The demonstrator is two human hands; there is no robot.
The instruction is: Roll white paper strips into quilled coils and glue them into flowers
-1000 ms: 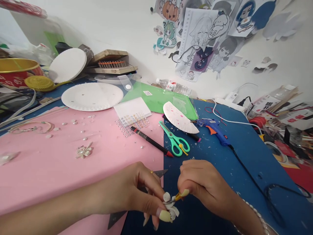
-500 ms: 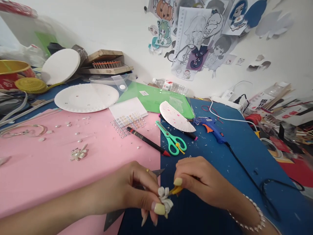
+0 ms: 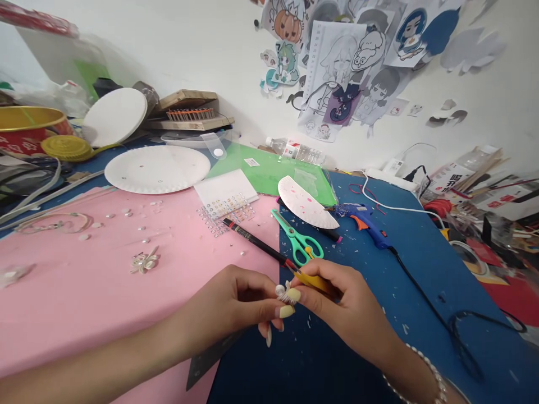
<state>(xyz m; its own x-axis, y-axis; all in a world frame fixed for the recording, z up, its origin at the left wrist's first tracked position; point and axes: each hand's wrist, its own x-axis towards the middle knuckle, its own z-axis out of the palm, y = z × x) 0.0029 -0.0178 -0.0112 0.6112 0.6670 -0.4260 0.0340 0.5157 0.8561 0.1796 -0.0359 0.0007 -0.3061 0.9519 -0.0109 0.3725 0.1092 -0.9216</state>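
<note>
My left hand (image 3: pixel 240 306) pinches a small white rolled-paper flower (image 3: pixel 283 292) between thumb and fingers. My right hand (image 3: pixel 341 306) grips yellow tweezers (image 3: pixel 314 281), whose tip meets the flower. Both hands hover over the seam between the pink sheet (image 3: pixel 84 280) and the blue mat (image 3: pixel 400 292). A finished paper flower (image 3: pixel 144 261) lies on the pink sheet to the left. A dark ruler (image 3: pixel 206 359) lies under my left wrist.
Green scissors (image 3: pixel 300 241), a red-tipped black pen (image 3: pixel 256 244), a half paper plate (image 3: pixel 306 205) and a blue glue gun (image 3: pixel 364 221) with its black cord (image 3: pixel 425 303) lie beyond my hands. A white paper plate (image 3: pixel 156 168), gem stickers (image 3: pixel 225 209) and green sheet (image 3: pixel 273 168) sit farther back.
Both hands have risen and moved away from me with the flower. The tweezers now point up-left at the flower instead of lying low beside it.
</note>
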